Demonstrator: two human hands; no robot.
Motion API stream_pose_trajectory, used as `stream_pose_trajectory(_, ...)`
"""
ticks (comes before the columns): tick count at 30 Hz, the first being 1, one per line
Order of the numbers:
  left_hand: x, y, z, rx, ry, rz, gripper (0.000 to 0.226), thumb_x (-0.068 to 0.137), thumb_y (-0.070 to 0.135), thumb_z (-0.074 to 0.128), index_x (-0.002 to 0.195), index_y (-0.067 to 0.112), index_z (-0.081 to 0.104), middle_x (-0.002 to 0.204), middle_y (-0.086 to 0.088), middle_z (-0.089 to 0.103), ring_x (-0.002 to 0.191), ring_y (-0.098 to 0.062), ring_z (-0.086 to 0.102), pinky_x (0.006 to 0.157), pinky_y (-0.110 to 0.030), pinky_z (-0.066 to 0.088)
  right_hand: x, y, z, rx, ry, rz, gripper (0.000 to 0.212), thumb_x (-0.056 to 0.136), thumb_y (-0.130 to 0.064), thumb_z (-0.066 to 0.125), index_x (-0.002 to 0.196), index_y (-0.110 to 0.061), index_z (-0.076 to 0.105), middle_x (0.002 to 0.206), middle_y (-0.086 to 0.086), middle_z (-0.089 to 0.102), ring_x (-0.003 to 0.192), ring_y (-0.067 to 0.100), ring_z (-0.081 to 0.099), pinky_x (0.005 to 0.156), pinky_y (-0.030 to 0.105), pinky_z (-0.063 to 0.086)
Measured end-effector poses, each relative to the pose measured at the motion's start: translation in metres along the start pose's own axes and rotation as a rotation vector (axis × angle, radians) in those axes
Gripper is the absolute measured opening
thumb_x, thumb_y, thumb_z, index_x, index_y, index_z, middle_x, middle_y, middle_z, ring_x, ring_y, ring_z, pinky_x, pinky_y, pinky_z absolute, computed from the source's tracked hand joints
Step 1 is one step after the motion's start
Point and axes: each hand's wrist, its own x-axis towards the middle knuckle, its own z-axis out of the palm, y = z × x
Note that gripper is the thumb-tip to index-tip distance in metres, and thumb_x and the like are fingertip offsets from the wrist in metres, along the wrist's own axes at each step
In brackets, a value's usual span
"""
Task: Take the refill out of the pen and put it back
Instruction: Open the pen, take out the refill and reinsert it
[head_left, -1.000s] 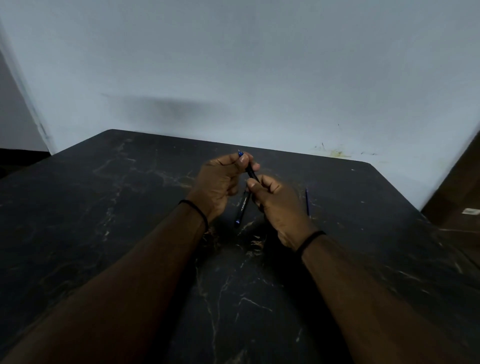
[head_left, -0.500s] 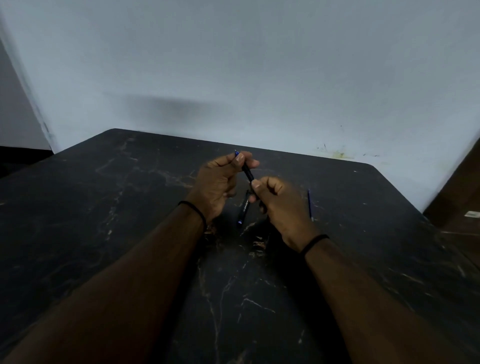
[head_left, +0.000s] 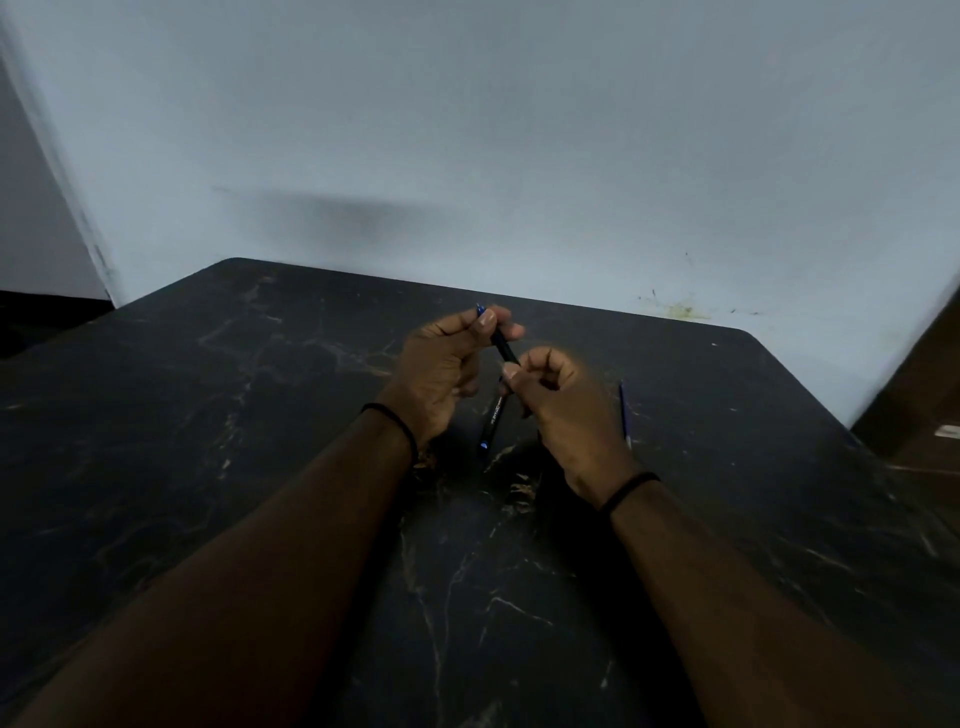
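A black pen (head_left: 503, 347) with a blue end is held slantwise above the table between both hands. My left hand (head_left: 447, 364) pinches its upper blue end with thumb and fingers. My right hand (head_left: 561, 410) grips its lower end, which the fingers hide. A second black pen part (head_left: 492, 423) with a blue tip lies on the dark table (head_left: 260, 415) just below and between my hands. A thin blue refill (head_left: 624, 413) lies on the table to the right of my right hand, untouched.
The dark marbled table meets a pale wall (head_left: 519, 156) at its far edge. A brown piece of furniture (head_left: 924, 395) stands beyond the table's right edge. Both wrists wear black bands.
My right hand has curled tighter around the pen's lower end and shifted slightly right. The left hand keeps its pinch; the parts on the table have not moved.
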Motion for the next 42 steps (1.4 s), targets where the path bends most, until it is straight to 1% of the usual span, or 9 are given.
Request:
stream_pose_trajectory(5,-0.0003,0.0,0.0009,-0.003,-0.013,-0.002,0.016,0.097,0.021,0.057,0.098,0.013,0.071,0.098,-0.006,0.075,0.035,-0.004,0.027,0.038,-0.017,0.022,0.0005,0.0012,-0.0002,0.006,0.016,0.036,0.02,0.095,-0.034,0.062,0.108,-0.019,0.064,0.085,0.008,0.074,0.075,0.018,0.064,0.067,0.031,0.047)
stream_pose_trajectory(8,-0.0006,-0.0004,0.001,0.006,-0.014,-0.001,0.015,0.097,0.021,0.057,0.097,0.015,0.071,0.099,-0.006,0.076,0.035,-0.004,0.027,0.037,-0.017,0.023,0.001,0.0022,0.0007,-0.042,0.022,0.043,0.031,0.103,-0.031,0.049,0.093,-0.013,0.072,0.077,0.005,0.073,0.068,0.01,0.059,0.065,0.026,0.041)
stream_pose_trajectory(14,-0.0002,-0.0025,0.0003,0.022,-0.042,0.007,0.015,0.095,0.025,0.06,0.095,0.019,0.074,0.103,-0.009,0.075,0.035,-0.004,0.027,0.039,-0.017,0.024,0.0013,0.0026,0.0006,0.037,0.029,-0.001,0.022,0.085,-0.01,0.075,0.098,-0.006,0.058,0.084,0.012,0.062,0.067,0.016,0.056,0.063,0.027,0.045)
stream_pose_trajectory(19,-0.0012,-0.0013,0.001,0.003,-0.048,0.007,0.016,0.095,0.023,0.059,0.094,0.018,0.074,0.101,-0.007,0.075,0.035,-0.004,0.028,0.038,-0.016,0.024,-0.0014,-0.0011,0.0009,-0.058,0.046,0.035,0.026,0.098,-0.037,0.056,0.101,-0.015,0.069,0.084,0.004,0.074,0.066,0.002,0.061,0.06,0.012,0.043)
stream_pose_trajectory(22,-0.0028,-0.0004,0.0017,0.018,-0.043,0.002,0.016,0.096,0.023,0.058,0.094,0.019,0.074,0.101,-0.006,0.075,0.036,-0.004,0.027,0.039,-0.017,0.022,-0.0002,-0.001,-0.0009,-0.167,0.055,0.005,0.035,0.103,-0.029,0.049,0.088,-0.006,0.071,0.085,0.013,0.072,0.063,0.008,0.054,0.057,0.02,0.038)
stream_pose_trajectory(27,-0.0033,-0.0002,0.0042,0.032,-0.045,-0.011,0.016,0.097,0.021,0.057,0.095,0.017,0.072,0.099,-0.005,0.075,0.036,-0.004,0.027,0.038,-0.018,0.022,0.0014,0.0003,-0.0005,-0.132,0.073,-0.05,0.012,0.09,-0.014,0.069,0.092,-0.009,0.059,0.085,0.011,0.064,0.073,0.012,0.055,0.064,0.016,0.043)
stream_pose_trajectory(31,-0.003,-0.0011,0.0049,0.028,-0.047,-0.001,0.015,0.097,0.02,0.057,0.096,0.015,0.072,0.097,-0.005,0.075,0.035,-0.004,0.028,0.037,-0.017,0.023,0.0005,0.0017,0.0008,-0.075,0.068,0.005,0.026,0.089,-0.03,0.071,0.106,-0.014,0.059,0.097,0.01,0.07,0.085,0.017,0.066,0.074,0.035,0.054)
stream_pose_trajectory(36,-0.0024,-0.0011,0.0023,0.024,-0.028,-0.007,0.015,0.096,0.021,0.058,0.095,0.017,0.072,0.099,-0.005,0.075,0.035,-0.005,0.027,0.038,-0.018,0.022,-0.0029,-0.0005,0.0008,-0.152,0.032,0.034,0.038,0.102,-0.04,0.048,0.088,-0.015,0.073,0.076,0.003,0.075,0.064,0.022,0.061,0.062,0.032,0.044)
stream_pose_trajectory(42,-0.0034,-0.0002,0.0028,0.01,-0.03,-0.011,0.017,0.097,0.022,0.056,0.095,0.017,0.072,0.1,-0.005,0.075,0.035,-0.004,0.027,0.039,-0.019,0.022,-0.002,0.0006,-0.0015,-0.115,0.035,-0.026,0.017,0.095,-0.024,0.064,0.093,-0.007,0.064,0.088,0.014,0.072,0.08,0.028,0.065,0.069,0.028,0.047)
